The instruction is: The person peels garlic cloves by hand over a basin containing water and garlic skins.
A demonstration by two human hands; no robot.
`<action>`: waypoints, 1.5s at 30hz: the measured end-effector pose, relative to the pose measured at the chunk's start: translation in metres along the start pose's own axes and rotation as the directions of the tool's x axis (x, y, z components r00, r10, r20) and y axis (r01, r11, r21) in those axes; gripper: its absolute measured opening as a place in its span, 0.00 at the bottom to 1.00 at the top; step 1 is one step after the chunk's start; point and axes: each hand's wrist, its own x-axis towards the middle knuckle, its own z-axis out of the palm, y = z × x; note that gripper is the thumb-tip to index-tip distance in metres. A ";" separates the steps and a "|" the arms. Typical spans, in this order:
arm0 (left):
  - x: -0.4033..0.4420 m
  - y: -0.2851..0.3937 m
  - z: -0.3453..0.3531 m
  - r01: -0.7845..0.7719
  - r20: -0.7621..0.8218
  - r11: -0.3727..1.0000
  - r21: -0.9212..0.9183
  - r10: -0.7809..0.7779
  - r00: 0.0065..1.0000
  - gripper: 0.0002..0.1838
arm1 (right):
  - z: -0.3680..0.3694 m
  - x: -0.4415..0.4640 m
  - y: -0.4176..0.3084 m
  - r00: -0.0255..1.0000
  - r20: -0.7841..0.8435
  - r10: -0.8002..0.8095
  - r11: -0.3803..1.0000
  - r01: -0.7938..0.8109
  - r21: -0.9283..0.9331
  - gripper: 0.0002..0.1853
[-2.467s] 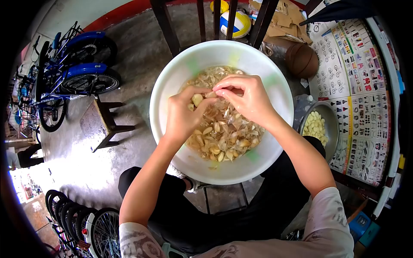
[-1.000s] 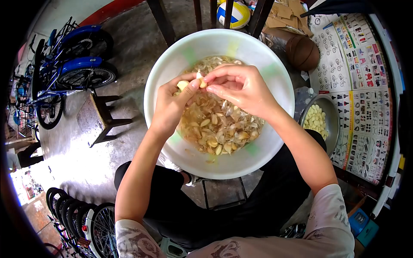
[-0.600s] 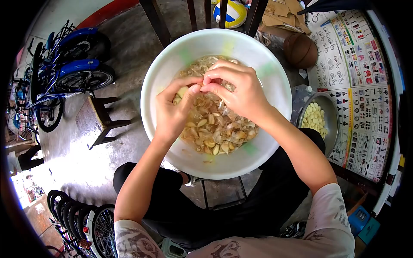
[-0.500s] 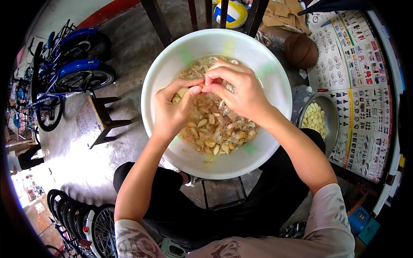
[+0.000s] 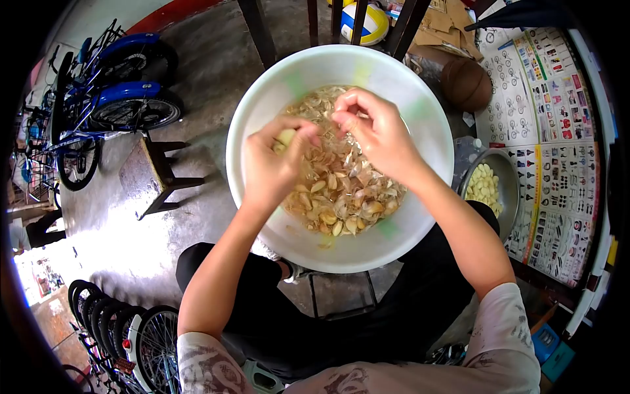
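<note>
A large white basin point(image 5: 247, 217) stands between my knees, with garlic cloves point(image 5: 328, 215) and loose papery skins lying in water inside it. Over its left side, my left hand point(image 5: 274, 161) is curled around pale peeled garlic cloves point(image 5: 286, 136), which show between thumb and fingers. My right hand point(image 5: 379, 134) hovers above the basin's middle, apart from the left. Its thumb and fingertips are pinched together, and whatever sits between them is too small to make out. On the right, a metal bowl point(image 5: 509, 197) contains peeled garlic cloves point(image 5: 484, 187).
A wooden stool point(image 5: 146, 174) stands on the floor to the left, near blue-fendered bicycles point(image 5: 128, 95). More bicycle wheels point(image 5: 157, 348) line the lower left. Beyond the basin are dark wooden bars point(image 5: 258, 33), a volleyball point(image 5: 367, 23) and a basketball point(image 5: 466, 85). A printed sheet point(image 5: 558, 177) covers the right side.
My hands have moved apart from where their fingertips met; the right has pulled away to the right. The view has shifted slightly, so the basin appears farther right.
</note>
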 end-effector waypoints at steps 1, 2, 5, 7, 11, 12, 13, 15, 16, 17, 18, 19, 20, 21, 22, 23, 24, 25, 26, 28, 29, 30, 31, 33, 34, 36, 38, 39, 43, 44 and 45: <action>0.002 -0.001 -0.004 0.000 -0.002 1.000 0.000 0.000 1.000 0.08 | -0.004 0.001 0.000 1.000 0.002 -0.001 1.000 0.001 0.000 0.03; 0.005 -0.002 -0.008 0.041 -0.042 0.999 -0.003 -0.041 0.998 0.08 | -0.008 0.002 0.000 0.999 0.002 0.033 0.997 -0.033 0.067 0.03; 0.011 -0.011 -0.014 0.117 -0.064 0.993 -0.007 -0.117 0.991 0.11 | -0.016 0.005 -0.005 0.994 0.046 0.102 0.980 -0.109 0.169 0.03; 0.011 -0.014 -0.010 0.042 0.031 0.996 0.073 -0.045 0.999 0.13 | -0.016 0.005 -0.006 0.992 0.065 0.106 0.931 -0.122 0.344 0.04; 0.005 -0.002 0.004 -0.186 0.094 0.975 0.125 0.175 0.980 0.20 | -0.014 0.003 -0.009 0.987 0.106 0.118 0.905 -0.151 0.398 0.04; 0.003 0.009 0.003 -0.092 0.121 0.989 0.116 0.077 0.990 0.21 | -0.011 0.002 -0.011 0.989 0.102 0.110 0.912 -0.141 0.386 0.04; 0.003 0.009 0.006 -0.092 0.123 0.989 0.116 0.078 0.989 0.21 | -0.009 0.001 -0.012 0.990 0.099 0.103 0.918 -0.133 0.374 0.04; 0.001 0.006 0.010 -0.150 0.051 0.982 0.112 0.145 0.988 0.17 | -0.005 -0.001 -0.014 0.988 0.114 0.108 0.929 -0.141 0.342 0.04; 0.001 0.006 0.011 -0.146 0.049 0.983 0.113 0.142 0.989 0.17 | -0.003 -0.003 -0.015 0.985 0.125 0.122 0.929 -0.157 0.335 0.04; 0.001 0.006 0.011 -0.084 0.031 0.995 0.045 0.083 0.996 0.15 | -0.001 -0.003 -0.015 0.982 0.135 0.135 0.929 -0.173 0.326 0.04; 0.001 0.006 0.011 -0.024 0.018 0.999 -0.026 0.025 1.000 0.13 | -0.002 -0.003 -0.014 0.981 0.137 0.136 0.929 -0.175 0.326 0.04; 0.001 0.004 0.011 -0.024 0.017 0.999 -0.026 0.025 1.000 0.13 | -0.003 -0.003 -0.013 0.985 0.143 0.094 0.937 -0.136 0.323 0.05; 0.002 0.000 0.010 -0.085 0.004 0.996 -0.028 0.085 0.996 0.12 | -0.004 -0.002 -0.012 0.987 0.150 0.050 0.942 -0.096 0.321 0.05; 0.003 -0.003 0.009 -0.146 -0.008 0.989 -0.029 0.146 0.989 0.11 | -0.005 -0.001 -0.013 0.988 0.148 0.048 0.943 -0.094 0.320 0.05; 0.002 -0.005 0.007 -0.147 -0.005 0.989 -0.029 0.147 0.989 0.11 | -0.005 -0.001 -0.013 0.987 0.156 0.035 0.949 -0.081 0.304 0.06; 0.001 -0.006 0.006 -0.068 0.030 0.992 -0.102 0.071 0.997 0.11 | -0.004 -0.002 -0.014 0.986 0.163 0.022 0.956 -0.068 0.287 0.08; 0.001 -0.007 0.005 0.014 0.071 0.985 -0.172 -0.002 0.997 0.11 | -0.005 -0.002 -0.017 0.987 0.159 0.021 0.956 -0.066 0.286 0.08; 0.002 -0.008 0.005 0.012 0.073 0.985 -0.172 0.000 0.997 0.11 | -0.005 -0.002 -0.020 0.985 0.168 0.028 0.960 -0.073 0.269 0.08; 0.002 -0.008 0.005 0.110 0.100 0.938 -0.327 -0.081 0.992 0.11 | -0.005 -0.003 -0.022 0.984 0.176 0.036 0.964 -0.080 0.253 0.08; 0.004 -0.010 0.004 0.204 0.141 0.859 -0.470 -0.155 0.978 0.12 | -0.005 -0.005 -0.021 0.986 0.165 0.017 0.974 -0.054 0.221 0.09; 0.005 -0.011 0.004 0.242 0.162 0.803 -0.545 -0.182 0.970 0.12 | -0.006 -0.005 -0.020 0.988 0.157 0.000 0.982 -0.030 0.188 0.09; 0.005 -0.011 0.004 0.278 0.185 0.739 -0.614 -0.208 0.961 0.12 | -0.005 -0.005 -0.019 0.988 0.156 -0.001 0.982 -0.029 0.188 0.09; 0.006 -0.011 0.004 0.278 0.185 0.739 -0.614 -0.208 0.961 0.12 | -0.003 -0.005 -0.018 0.989 0.106 -0.103 0.991 0.092 0.099 0.10; 0.006 -0.010 0.003 0.279 0.204 0.785 -0.553 -0.197 0.959 0.13 | -0.002 -0.004 -0.018 0.976 0.065 -0.208 0.978 0.208 0.004 0.10; 0.005 -0.011 0.003 0.279 0.204 0.785 -0.553 -0.197 0.959 0.13 | -0.003 -0.003 -0.019 0.941 0.062 -0.334 0.931 0.339 -0.135 0.10; 0.005 -0.015 0.001 0.322 0.305 0.775 -0.544 -0.175 0.936 0.14 | -0.004 -0.001 -0.017 0.889 0.076 -0.452 0.849 0.455 -0.269 0.09; 0.004 -0.011 -0.001 0.385 0.364 0.761 -0.522 -0.210 0.908 0.13 | -0.008 -0.001 -0.012 0.823 0.128 -0.553 0.762 0.562 -0.322 0.08; 0.003 -0.010 -0.002 0.444 0.419 0.746 -0.497 -0.243 0.875 0.13 | -0.010 0.000 -0.012 0.824 0.127 -0.553 0.762 0.561 -0.322 0.08; 0.000 -0.006 -0.005 0.540 0.524 0.634 -0.554 -0.238 0.818 0.14 | -0.010 0.002 -0.013 0.689 0.248 -0.681 0.561 0.709 -0.428 0.07; -0.002 0.000 -0.007 0.628 0.564 0.546 -0.555 -0.308 0.766 0.12 | -0.008 0.002 -0.013 0.669 0.275 -0.691 0.517 0.723 -0.458 0.07; -0.002 0.003 -0.008 0.705 0.604 0.449 -0.549 -0.370 0.706 0.11 | -0.007 0.002 -0.014 0.669 0.275 -0.690 0.518 0.723 -0.458 0.07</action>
